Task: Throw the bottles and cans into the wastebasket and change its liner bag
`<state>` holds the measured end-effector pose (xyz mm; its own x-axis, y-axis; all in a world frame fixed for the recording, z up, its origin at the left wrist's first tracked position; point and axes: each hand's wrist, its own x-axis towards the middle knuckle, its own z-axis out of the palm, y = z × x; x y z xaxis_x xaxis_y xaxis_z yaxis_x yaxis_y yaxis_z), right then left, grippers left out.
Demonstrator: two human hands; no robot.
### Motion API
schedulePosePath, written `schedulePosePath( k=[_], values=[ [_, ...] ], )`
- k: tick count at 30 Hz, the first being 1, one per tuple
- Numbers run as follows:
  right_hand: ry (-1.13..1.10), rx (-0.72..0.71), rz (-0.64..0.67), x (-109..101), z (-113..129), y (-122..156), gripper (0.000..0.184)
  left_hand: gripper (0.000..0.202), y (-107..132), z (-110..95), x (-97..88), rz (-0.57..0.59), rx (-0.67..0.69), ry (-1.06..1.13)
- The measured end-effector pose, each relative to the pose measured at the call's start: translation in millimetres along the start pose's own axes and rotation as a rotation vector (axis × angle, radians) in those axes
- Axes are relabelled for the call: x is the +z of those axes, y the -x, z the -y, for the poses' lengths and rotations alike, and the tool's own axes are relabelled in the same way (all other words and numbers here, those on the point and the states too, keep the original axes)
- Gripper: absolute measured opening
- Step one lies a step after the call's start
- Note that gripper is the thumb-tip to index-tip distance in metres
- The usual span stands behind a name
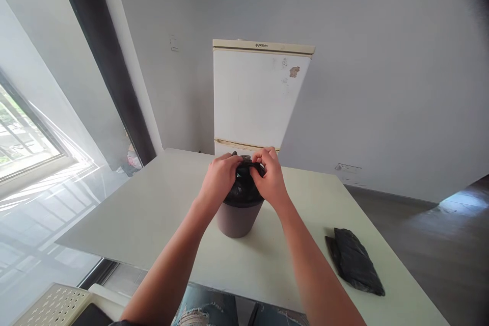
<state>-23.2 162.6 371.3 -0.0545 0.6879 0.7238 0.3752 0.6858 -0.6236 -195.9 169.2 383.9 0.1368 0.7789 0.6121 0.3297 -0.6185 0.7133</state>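
Note:
A small mauve-brown trash bin [237, 220] stands upright on the pale table. Over its top is a black plastic garbage bag [244, 188], its upper part gathered above the rim. My left hand [222, 172] grips the bag's gathered edge from the left, fingers closed. On the other side, my right hand [269, 173] pinches the same black plastic between thumb and fingers. Both hands are close together above the bin. The bin's inside is hidden by the bag.
A folded stack of black garbage bags [357, 261] lies at the table's right side. Behind the table [153, 204] stands a white refrigerator [255, 97] against the grey wall. At lower left is a cream perforated plastic basket [55, 305]. A window lets light in at far left.

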Motion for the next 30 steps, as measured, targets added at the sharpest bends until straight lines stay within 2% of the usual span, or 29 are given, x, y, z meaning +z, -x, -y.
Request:
schedulePosePath(
  k=[2,4,6,10,13,16,17,20,22,28,30],
  values=[
    [0.019,-0.053,-0.03,-2.0,-1.2,-2.2,0.017,0.024,0.0,-4.1,-1.1,0.086,-0.002,-0.013],
    [0.051,-0.099,-0.045,-3.6,-4.5,-3.5,0.024,0.026,-0.2,-6.7,-2.4,0.175,-0.002,-0.009],
    [0.101,-0.121,-0.046,-5.2,-7.4,-3.3,0.028,0.025,-0.7,-6.3,-3.4,0.223,-0.003,0.018],
    [0.251,-0.1,-0.014,-9.6,-4.2,0.1,0.023,0.034,-3.3,-0.1,-5.3,0.16,-0.087,0.03],
    [0.189,-0.099,0.056,-13.2,3.9,2.9,0.025,0.041,-4.8,1.2,-7.0,0.192,-0.163,0.123],
    [0.136,-0.1,0.035,-14.0,10.5,6.3,0.015,0.043,-5.2,-2.4,-7.9,0.224,-0.18,0.138],
    [0.154,-0.094,0.029,-13.4,11.7,7.8,0.017,0.043,-5.4,-3.9,-7.8,0.215,-0.183,0.118],
    [0.239,-0.053,0.105,-9.0,12.5,12.6,0.025,0.044,-5.8,-6.5,-6.9,0.176,-0.18,0.079],
    [0.307,-0.027,0.139,-4.7,11.8,15.8,0.019,0.043,-5.6,-6.7,-6.2,0.141,-0.169,0.05],
    [0.365,-0.047,0.016,3.7,13.2,21.6,0.005,0.038,-0.3,-9.4,-7.0,0.132,-0.155,-0.027],
    [0.299,-0.069,-0.01,3.0,14.3,19.5,0.011,0.033,1.0,-10.3,-8.2,0.125,-0.149,-0.03]
  ],
)
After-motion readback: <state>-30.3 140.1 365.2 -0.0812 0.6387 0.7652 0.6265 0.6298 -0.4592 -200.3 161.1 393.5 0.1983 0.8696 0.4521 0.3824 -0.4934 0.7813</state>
